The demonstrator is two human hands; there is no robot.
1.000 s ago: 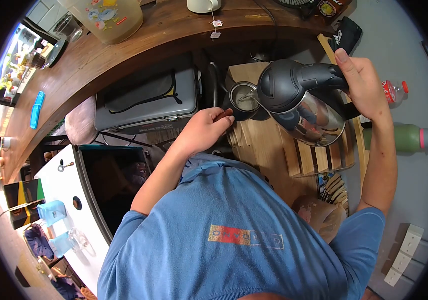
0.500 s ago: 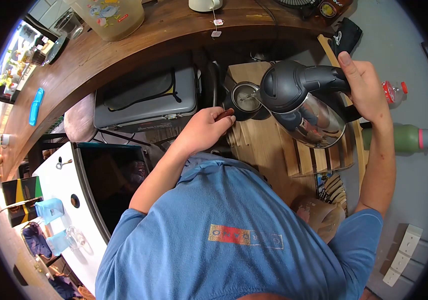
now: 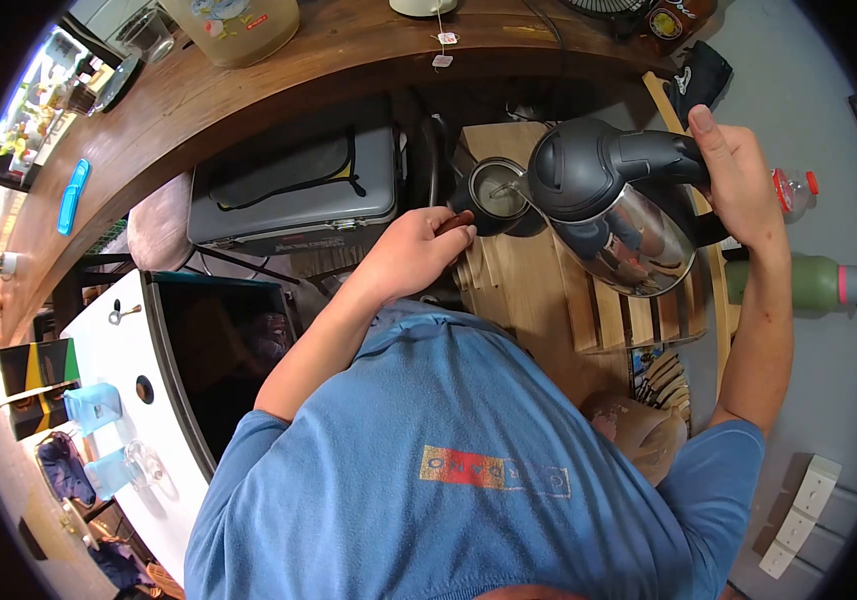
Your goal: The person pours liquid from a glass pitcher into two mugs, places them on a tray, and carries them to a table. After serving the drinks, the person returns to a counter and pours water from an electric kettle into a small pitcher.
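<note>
My right hand (image 3: 746,187) is wrapped round the black handle of an electric kettle (image 3: 577,170), which has a black top and a shiny metal body. The kettle is tilted to the left, its spout over a small dark pot (image 3: 479,222). A thin stream of water appears to run from the spout into the pot's round opening. My left hand (image 3: 411,252) closes on the pot's reddish-brown handle, just left of the opening. The kettle covers part of the pot's right side. Below them is a wooden surface with slats (image 3: 519,280).
A curved wooden counter (image 3: 349,75) runs across the top, bearing a translucent floral pitcher (image 3: 234,30) and a white cup (image 3: 424,6). A grey case (image 3: 294,205) stands left of the pot. At right are a green bottle (image 3: 799,282) and a red-capped bottle (image 3: 797,192).
The kettle stays tilted over the pot, and the stream continues. Both hands keep their grips. The view has shifted slightly.
</note>
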